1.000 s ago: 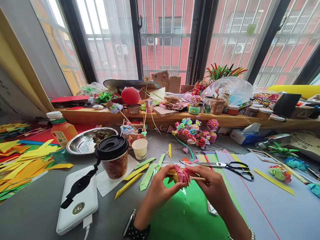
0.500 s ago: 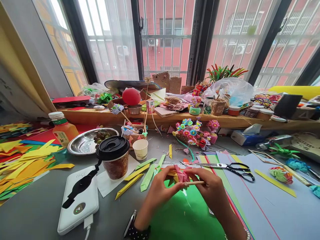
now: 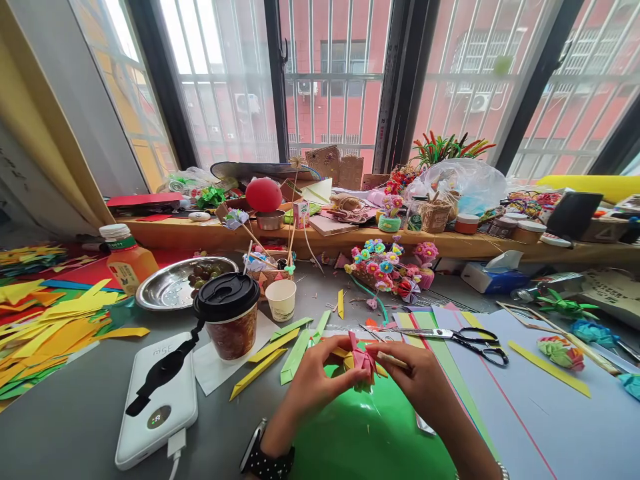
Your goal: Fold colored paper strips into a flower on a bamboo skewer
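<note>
Between my hands is a folded-paper flower (image 3: 363,360) in pink and yellow, partly covered by my fingers. My left hand (image 3: 320,380) pinches its left side, thumb in front. My right hand (image 3: 413,370) is closed around a thin wooden stick (image 3: 395,361), whose tip reaches the flower's right side; whether it enters the folds I cannot tell. Both hands are above a glossy green surface (image 3: 370,433). Left of them lie folded yellow strips (image 3: 260,373) and green strips (image 3: 297,357). Black-handled scissors (image 3: 465,338) rest on coloured paper sheets (image 3: 540,413) at the right.
A lidded coffee cup (image 3: 230,327), a paper cup (image 3: 281,300) and a white power bank (image 3: 160,400) stand left. Behind them sits a metal plate (image 3: 170,283) with grapes, beside an orange bottle (image 3: 129,263). Crocheted flowers (image 3: 383,263) and a tissue box (image 3: 493,273) are farther back.
The flower has turned in my fingers, its pink part now more upright. My right hand has shifted slightly, and the stick now points at the flower's side instead of lying across its front.
</note>
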Demonstrator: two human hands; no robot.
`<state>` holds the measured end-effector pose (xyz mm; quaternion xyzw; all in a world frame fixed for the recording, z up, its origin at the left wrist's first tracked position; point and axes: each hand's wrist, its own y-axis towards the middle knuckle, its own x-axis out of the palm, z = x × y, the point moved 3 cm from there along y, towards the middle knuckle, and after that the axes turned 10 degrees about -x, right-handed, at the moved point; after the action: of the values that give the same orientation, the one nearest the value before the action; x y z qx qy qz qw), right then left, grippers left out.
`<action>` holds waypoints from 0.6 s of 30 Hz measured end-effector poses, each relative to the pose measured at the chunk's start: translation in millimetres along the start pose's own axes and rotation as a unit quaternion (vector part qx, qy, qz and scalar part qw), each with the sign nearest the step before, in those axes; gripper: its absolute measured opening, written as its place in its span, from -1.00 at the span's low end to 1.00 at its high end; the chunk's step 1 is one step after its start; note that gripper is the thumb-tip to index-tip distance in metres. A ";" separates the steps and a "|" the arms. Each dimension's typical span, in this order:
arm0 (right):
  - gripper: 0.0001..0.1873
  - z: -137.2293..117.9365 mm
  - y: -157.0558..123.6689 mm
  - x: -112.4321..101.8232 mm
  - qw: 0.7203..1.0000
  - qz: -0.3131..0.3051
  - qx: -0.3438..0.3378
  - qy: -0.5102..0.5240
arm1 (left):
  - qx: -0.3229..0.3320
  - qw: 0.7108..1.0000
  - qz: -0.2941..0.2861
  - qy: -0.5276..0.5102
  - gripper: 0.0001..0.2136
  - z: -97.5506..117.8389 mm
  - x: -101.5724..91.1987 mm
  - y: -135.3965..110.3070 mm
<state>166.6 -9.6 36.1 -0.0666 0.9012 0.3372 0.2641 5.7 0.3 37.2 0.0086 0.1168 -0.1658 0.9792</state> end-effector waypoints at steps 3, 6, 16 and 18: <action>-0.76 -0.2 0.0 1.2 0.999 0.016 -0.025 -0.031 | -0.007 1.000 0.000 -0.007 -0.65 0.3 1.3 0.4; -0.76 1.0 -0.7 2.8 0.997 0.023 -0.041 -0.061 | -0.016 1.000 -0.002 -0.023 -0.62 0.1 2.3 0.9; -0.73 -8.0 -0.1 3.1 0.992 0.053 -0.089 -0.070 | -0.102 0.962 -0.028 -0.251 -0.38 -20.2 -10.2 7.3; -0.74 -13.5 0.2 3.9 0.988 0.056 -0.126 -0.062 | -0.134 0.959 0.006 -0.248 -0.51 -24.2 -11.4 8.9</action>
<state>157.4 -17.9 42.7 -0.0275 0.8355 0.4659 0.2899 -7.3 13.7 16.1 -0.1639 -0.1089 -0.1397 0.9705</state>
